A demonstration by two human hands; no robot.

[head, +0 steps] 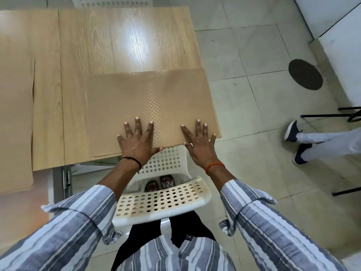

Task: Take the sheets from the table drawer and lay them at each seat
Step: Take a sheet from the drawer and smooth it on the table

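Note:
A tan sheet with a fine checked weave lies flat on the wooden table, at its near right corner. My left hand presses flat on the sheet's near edge, fingers spread. My right hand lies flat on the sheet's near right corner, fingers spread too. Another tan sheet lies at the far left and overhangs the table's near edge. A metal drawer rail shows under the table edge; the drawer itself is hidden.
A white perforated chair stands between me and the table. Another white chair is at the far side. On the tiled floor to the right are a dark round mat, a seated person's legs and black chair legs.

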